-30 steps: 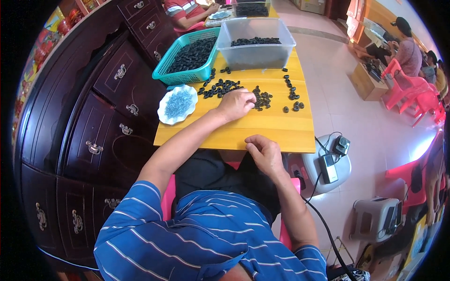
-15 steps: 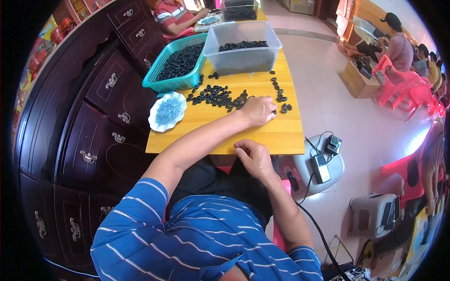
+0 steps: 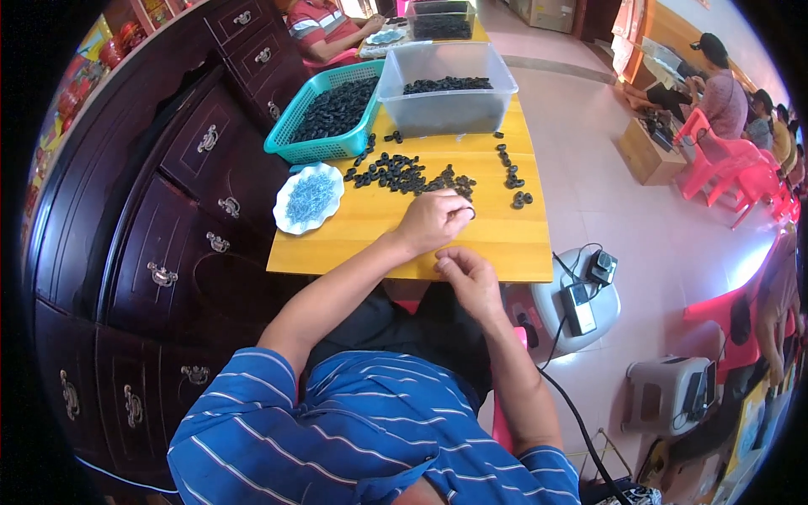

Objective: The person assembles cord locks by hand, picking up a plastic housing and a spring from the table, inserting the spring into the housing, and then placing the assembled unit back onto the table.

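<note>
My left hand (image 3: 433, 220) is closed above the yellow table, with a small black ring (image 3: 470, 213) pinched at its fingertips. Just nearer to me, at the table's front edge, my right hand (image 3: 471, 279) has thumb and fingers drawn together; whatever lies between them is too small to make out. Beyond the left hand spreads a loose pile of small black pieces (image 3: 396, 172). A short row of similar black pieces (image 3: 510, 168) runs along the right side. On the left sits a white scalloped dish (image 3: 282, 220) full of small clear bluish pieces (image 3: 310, 199).
A green basket (image 3: 324, 151) and a clear plastic tub (image 3: 446, 119), both holding black pieces, stand across the table (image 3: 345, 252). Dark drawers (image 3: 181, 210) line the left. A grey stool (image 3: 589, 311) with cabled devices is at the right. Other people sit farther off.
My left hand has drawn back leftward and toward me from the right-hand row, and a black ring now shows at its fingertips. My right hand has shifted slightly to the right.
</note>
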The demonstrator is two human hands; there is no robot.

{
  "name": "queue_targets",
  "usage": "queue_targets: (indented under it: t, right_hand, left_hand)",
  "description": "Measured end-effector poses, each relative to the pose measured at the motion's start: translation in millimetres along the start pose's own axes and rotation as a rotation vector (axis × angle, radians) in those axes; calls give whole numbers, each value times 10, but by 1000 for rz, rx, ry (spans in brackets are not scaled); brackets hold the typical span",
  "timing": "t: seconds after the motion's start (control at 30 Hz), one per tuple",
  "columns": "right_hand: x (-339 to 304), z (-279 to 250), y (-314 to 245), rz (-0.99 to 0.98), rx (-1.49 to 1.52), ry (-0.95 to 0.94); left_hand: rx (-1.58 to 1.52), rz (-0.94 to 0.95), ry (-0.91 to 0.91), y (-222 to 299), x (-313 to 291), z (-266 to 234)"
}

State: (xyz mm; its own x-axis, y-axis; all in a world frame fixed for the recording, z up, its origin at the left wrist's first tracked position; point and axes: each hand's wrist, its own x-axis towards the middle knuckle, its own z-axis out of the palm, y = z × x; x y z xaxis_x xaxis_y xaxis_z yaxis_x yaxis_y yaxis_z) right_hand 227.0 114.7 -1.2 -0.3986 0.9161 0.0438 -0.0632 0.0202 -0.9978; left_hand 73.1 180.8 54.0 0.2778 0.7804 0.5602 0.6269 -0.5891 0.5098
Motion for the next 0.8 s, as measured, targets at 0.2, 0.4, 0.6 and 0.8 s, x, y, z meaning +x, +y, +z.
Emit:
queue_targets:
  t: [0.2, 0.4, 0.6, 0.8]
  right_hand:
    - [-20, -35, -204, 247, 472, -41]
    - [-8, -38, -138, 347, 640, -100]
    - [7, -67, -109, 346, 700, -164]
    - [-2, -66, -172, 322, 725, -163]
  left_hand:
    - [-94, -114, 61, 417, -502, -396]
    - [-9, 26, 54, 529, -754, -421]
    - [0, 8, 52, 549, -815, -446]
    - [-281, -193, 97, 494, -841, -490]
